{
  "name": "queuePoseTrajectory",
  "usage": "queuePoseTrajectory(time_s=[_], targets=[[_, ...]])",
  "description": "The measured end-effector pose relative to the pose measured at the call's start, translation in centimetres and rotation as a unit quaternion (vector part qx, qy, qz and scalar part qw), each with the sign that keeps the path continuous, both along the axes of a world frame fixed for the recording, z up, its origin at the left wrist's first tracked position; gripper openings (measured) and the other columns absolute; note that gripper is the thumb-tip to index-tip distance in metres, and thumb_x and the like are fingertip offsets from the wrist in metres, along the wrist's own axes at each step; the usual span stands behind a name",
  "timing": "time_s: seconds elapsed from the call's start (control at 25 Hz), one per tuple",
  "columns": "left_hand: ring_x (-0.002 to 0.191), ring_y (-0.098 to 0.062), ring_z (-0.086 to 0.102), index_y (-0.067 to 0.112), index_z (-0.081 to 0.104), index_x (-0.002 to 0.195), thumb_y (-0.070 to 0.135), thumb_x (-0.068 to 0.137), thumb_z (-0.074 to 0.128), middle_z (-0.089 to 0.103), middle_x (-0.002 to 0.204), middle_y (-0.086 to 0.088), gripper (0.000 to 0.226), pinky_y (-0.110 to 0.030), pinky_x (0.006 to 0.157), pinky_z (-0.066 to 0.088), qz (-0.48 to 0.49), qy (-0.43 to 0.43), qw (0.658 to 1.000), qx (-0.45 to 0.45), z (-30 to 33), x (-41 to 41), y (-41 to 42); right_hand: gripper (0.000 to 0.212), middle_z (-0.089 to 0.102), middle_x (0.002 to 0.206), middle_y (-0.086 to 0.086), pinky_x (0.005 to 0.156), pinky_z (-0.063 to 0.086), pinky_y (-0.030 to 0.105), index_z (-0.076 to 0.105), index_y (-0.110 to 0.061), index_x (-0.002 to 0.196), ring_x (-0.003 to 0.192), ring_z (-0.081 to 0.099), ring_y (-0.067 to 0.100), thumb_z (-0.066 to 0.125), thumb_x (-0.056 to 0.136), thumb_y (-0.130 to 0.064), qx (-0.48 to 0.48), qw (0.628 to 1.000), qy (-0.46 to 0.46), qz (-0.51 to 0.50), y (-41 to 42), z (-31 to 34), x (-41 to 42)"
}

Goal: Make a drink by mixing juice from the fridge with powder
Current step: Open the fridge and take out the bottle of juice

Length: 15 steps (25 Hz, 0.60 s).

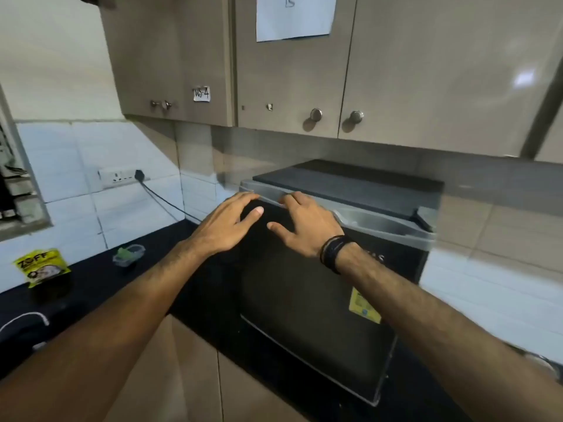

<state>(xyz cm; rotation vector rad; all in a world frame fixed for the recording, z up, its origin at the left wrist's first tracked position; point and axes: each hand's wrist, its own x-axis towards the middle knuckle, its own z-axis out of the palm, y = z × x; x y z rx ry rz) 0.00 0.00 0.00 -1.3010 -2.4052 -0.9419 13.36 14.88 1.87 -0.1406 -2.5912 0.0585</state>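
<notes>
A small black fridge is seen on the dark countertop, its door shut, filling the centre of the view. Both hands are raised to the grey strip along the door's top edge. The left hand is spread wide at about 11 o'clock of the door, fingers straight, with nothing held; whether the fingertips touch the strip cannot be told. The right hand, with a dark wristband, is set just beside it at 12 o'clock, its fingers bent over the grey edge and its thumb stretched toward the left hand. A yellow powder packet stands at 9 o'clock, well apart from the fridge, and a small clear container lies between them. A plug is seated in the wall socket at 10 o'clock.
</notes>
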Motion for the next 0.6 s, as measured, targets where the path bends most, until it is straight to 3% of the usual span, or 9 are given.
queuePoseTrajectory(time_s=[0.2, 0.32, 0.52, 0.6], targets=[[0.146, -0.016, 0.031, 0.027, 0.034, 0.153, 0.047, 0.105, 0.032, 0.033, 0.16, 0.002, 0.052, -0.04, 0.119, 0.029, -0.005, 0.016, 0.999, -0.047, 2.4, -5.8, 3.4, 0.064, 0.047, 0.138, 0.011, 0.104, 0.038, 0.043, 0.048, -0.012, 0.132, 0.128, 0.044, 0.029, 0.057, 0.086, -0.056, 0.056, 0.998, -0.031, -0.016, 2.0, 0.2, -6.3], [0.147, -0.018, 0.03, 0.028, 0.031, 0.155, 0.046, 0.106, 0.028, 0.032, 0.161, 0.0, 0.052, -0.046, 0.119, 0.029, -0.024, -0.001, 0.998, -0.058, 5.1, -9.3, 5.0, 0.066, 0.048, 0.137, 0.011, 0.107, 0.038, 0.045, 0.048, -0.012, 0.133, 0.127, 0.045, 0.03, 0.058, 0.085, -0.057, 0.059, 0.996, -0.065, -0.023, 2.4, 1.0, -10.0], [0.148, -0.015, 0.026, 0.032, 0.029, 0.155, 0.047, 0.106, 0.026, 0.027, 0.162, 0.005, 0.051, -0.029, 0.115, 0.018, -0.101, -0.088, 0.985, -0.105, 5.9, -13.5, 7.2, 0.073, 0.045, 0.143, 0.011, 0.107, 0.036, 0.044, 0.041, -0.012, 0.14, 0.129, 0.046, 0.031, 0.057, 0.086, -0.058, 0.076, 0.991, -0.094, -0.059, 1.9, 0.5, -13.6], [0.148, -0.016, 0.025, 0.043, 0.031, 0.152, 0.06, 0.102, 0.019, 0.026, 0.162, 0.007, 0.054, -0.036, 0.12, 0.018, -0.121, -0.127, 0.975, -0.141, 5.9, -15.4, 8.1, 0.078, 0.045, 0.143, 0.012, 0.109, 0.034, 0.043, 0.038, -0.01, 0.143, 0.129, 0.045, 0.03, 0.056, 0.085, -0.059, 0.083, 0.99, -0.084, -0.072, 1.6, 0.1, -14.7]])
